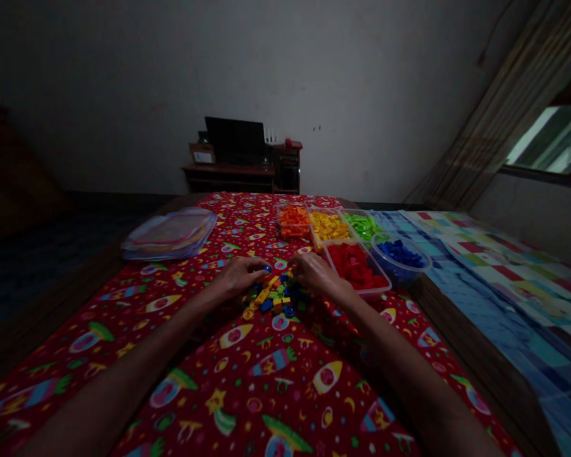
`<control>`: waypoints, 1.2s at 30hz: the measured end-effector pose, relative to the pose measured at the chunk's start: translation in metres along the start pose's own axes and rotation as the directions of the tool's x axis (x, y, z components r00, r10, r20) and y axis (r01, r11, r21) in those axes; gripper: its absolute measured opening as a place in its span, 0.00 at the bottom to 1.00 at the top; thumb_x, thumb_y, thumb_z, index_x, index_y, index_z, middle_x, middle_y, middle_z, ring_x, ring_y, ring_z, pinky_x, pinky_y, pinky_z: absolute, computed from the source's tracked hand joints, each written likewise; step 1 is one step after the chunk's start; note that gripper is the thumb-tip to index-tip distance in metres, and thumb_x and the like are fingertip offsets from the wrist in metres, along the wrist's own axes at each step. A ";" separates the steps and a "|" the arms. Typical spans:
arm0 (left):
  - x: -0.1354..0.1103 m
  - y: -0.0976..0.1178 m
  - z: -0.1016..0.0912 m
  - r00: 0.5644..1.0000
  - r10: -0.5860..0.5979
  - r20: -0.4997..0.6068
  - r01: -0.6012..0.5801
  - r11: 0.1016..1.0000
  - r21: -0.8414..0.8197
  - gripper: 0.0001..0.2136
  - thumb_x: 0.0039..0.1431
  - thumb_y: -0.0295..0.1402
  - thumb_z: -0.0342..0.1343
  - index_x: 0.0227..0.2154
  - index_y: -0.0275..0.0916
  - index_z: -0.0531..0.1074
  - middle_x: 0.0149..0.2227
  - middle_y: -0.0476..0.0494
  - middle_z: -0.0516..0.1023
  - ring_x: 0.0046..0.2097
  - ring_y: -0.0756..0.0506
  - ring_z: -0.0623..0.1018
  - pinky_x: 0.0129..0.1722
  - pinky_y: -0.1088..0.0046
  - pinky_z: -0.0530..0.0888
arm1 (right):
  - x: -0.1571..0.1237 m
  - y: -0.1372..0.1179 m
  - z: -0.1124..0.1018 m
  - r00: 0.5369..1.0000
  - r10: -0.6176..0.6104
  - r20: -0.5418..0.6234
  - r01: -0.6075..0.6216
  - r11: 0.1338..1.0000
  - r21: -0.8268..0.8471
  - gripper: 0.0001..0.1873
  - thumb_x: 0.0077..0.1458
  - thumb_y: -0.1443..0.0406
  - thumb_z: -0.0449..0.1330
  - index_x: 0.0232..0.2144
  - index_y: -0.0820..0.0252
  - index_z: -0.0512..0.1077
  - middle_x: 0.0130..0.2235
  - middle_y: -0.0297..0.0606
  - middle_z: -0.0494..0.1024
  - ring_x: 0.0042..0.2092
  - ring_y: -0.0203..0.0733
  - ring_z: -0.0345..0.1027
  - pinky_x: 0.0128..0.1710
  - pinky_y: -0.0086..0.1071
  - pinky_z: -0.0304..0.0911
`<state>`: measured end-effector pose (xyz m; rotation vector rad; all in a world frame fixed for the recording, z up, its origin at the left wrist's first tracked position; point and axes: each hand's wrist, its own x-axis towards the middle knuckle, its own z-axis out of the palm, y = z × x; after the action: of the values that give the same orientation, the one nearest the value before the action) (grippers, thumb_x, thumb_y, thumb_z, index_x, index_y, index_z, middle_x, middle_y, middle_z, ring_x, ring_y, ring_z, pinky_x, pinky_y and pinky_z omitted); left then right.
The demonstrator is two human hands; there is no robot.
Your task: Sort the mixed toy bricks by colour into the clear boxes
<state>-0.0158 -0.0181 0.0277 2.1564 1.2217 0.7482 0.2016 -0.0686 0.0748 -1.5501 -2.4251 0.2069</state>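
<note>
A person's left hand (238,277) pinched a small blue piece (267,269) at the edge of a mixed pile of toy bricks (278,302) on a red rocket-print tablecloth (247,393). The right hand (315,273) curled down at the pile's other side, near a tub of red bricks (374,291); whether its fingers held anything, I could not tell.

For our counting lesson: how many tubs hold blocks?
5: orange tub, back left; yellow tub, back middle; green tub, back right; red tub, front left; blue tub, front right.
</note>
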 end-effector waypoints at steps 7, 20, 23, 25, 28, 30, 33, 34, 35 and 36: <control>-0.005 0.012 -0.009 0.998 0.026 -0.059 -0.017 0.989 0.147 0.13 0.50 0.39 0.50 0.31 0.37 0.76 0.31 0.45 0.80 0.31 0.46 0.76 0.29 0.74 0.72 | -0.010 0.003 0.012 0.994 -0.021 0.108 0.043 0.978 -0.204 0.15 0.58 0.72 0.50 0.46 0.67 0.71 0.45 0.50 0.75 0.47 0.45 0.68 0.42 0.30 0.58; -0.018 0.041 0.013 0.905 0.374 0.204 -0.408 0.898 0.167 0.11 0.58 0.33 0.50 0.40 0.41 0.75 0.38 0.45 0.79 0.39 0.47 0.77 0.42 0.74 0.70 | -0.009 0.015 0.008 0.996 -0.081 0.046 0.080 0.997 0.007 0.08 0.54 0.70 0.56 0.33 0.68 0.75 0.31 0.43 0.76 0.32 0.36 0.66 0.31 0.26 0.54; -0.021 0.038 0.015 0.899 0.374 0.226 -0.420 0.884 0.206 0.10 0.58 0.33 0.51 0.39 0.41 0.75 0.37 0.45 0.79 0.38 0.47 0.77 0.40 0.74 0.70 | -0.012 0.008 0.006 0.978 -0.137 0.157 0.130 0.990 0.054 0.07 0.53 0.70 0.58 0.31 0.66 0.76 0.27 0.40 0.75 0.28 0.34 0.65 0.28 0.26 0.53; -0.022 0.038 0.012 0.917 0.343 0.204 -0.382 0.902 0.202 0.10 0.58 0.33 0.51 0.38 0.40 0.75 0.37 0.45 0.79 0.38 0.46 0.77 0.40 0.74 0.70 | -0.015 0.001 0.009 0.968 -0.152 0.198 0.146 0.988 0.046 0.05 0.52 0.69 0.60 0.31 0.65 0.76 0.26 0.38 0.74 0.27 0.33 0.64 0.27 0.26 0.53; -0.021 0.043 0.005 0.947 0.276 0.168 -0.305 0.934 0.185 0.10 0.57 0.34 0.51 0.37 0.40 0.76 0.36 0.46 0.80 0.38 0.47 0.77 0.39 0.75 0.71 | -0.017 -0.007 0.012 0.969 -0.169 0.180 0.168 0.986 0.021 0.05 0.52 0.67 0.62 0.30 0.65 0.75 0.25 0.37 0.73 0.26 0.32 0.62 0.27 0.26 0.53; -0.020 0.046 0.002 0.961 0.230 0.154 -0.256 0.951 0.176 0.10 0.55 0.34 0.52 0.35 0.40 0.77 0.35 0.47 0.81 0.37 0.47 0.77 0.38 0.75 0.71 | -0.017 -0.009 0.010 0.966 -0.158 0.203 0.157 0.987 0.021 0.04 0.52 0.68 0.61 0.29 0.65 0.76 0.24 0.36 0.73 0.25 0.32 0.61 0.26 0.25 0.53; -0.018 0.048 0.001 0.975 0.182 0.131 -0.202 0.966 0.163 0.09 0.54 0.35 0.53 0.33 0.40 0.77 0.35 0.48 0.81 0.36 0.47 0.78 0.37 0.76 0.71 | -0.015 -0.004 0.003 0.957 -0.141 0.252 0.128 0.990 0.067 0.04 0.50 0.71 0.61 0.30 0.64 0.76 0.25 0.36 0.74 0.26 0.32 0.62 0.25 0.24 0.51; -0.017 0.047 0.001 0.977 0.174 0.125 -0.193 0.968 0.161 0.09 0.53 0.35 0.53 0.33 0.41 0.77 0.34 0.49 0.81 0.35 0.47 0.78 0.36 0.76 0.71 | -0.015 -0.001 0.001 0.958 -0.141 0.250 0.123 0.988 0.089 0.06 0.49 0.72 0.61 0.31 0.64 0.76 0.27 0.36 0.75 0.27 0.32 0.63 0.25 0.24 0.52; -0.017 0.047 0.001 0.978 0.167 0.122 -0.185 0.970 0.160 0.09 0.53 0.35 0.54 0.33 0.41 0.77 0.34 0.49 0.81 0.35 0.47 0.78 0.36 0.76 0.71 | -0.015 0.002 0.000 0.963 -0.144 0.230 0.122 0.987 0.106 0.07 0.49 0.71 0.61 0.33 0.64 0.76 0.28 0.37 0.75 0.29 0.33 0.64 0.26 0.24 0.53; -0.016 0.046 0.001 0.980 0.162 0.117 -0.179 0.971 0.159 0.09 0.53 0.36 0.54 0.33 0.41 0.77 0.34 0.49 0.81 0.35 0.47 0.78 0.36 0.76 0.71 | -0.015 0.005 0.000 0.971 -0.146 0.191 0.126 0.986 0.113 0.08 0.49 0.71 0.60 0.35 0.64 0.76 0.31 0.38 0.76 0.31 0.34 0.65 0.28 0.25 0.54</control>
<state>0.0046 -0.0528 0.0552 2.4320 1.0905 0.6116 0.2121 -0.0805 0.0710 -1.3726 -2.6156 0.4703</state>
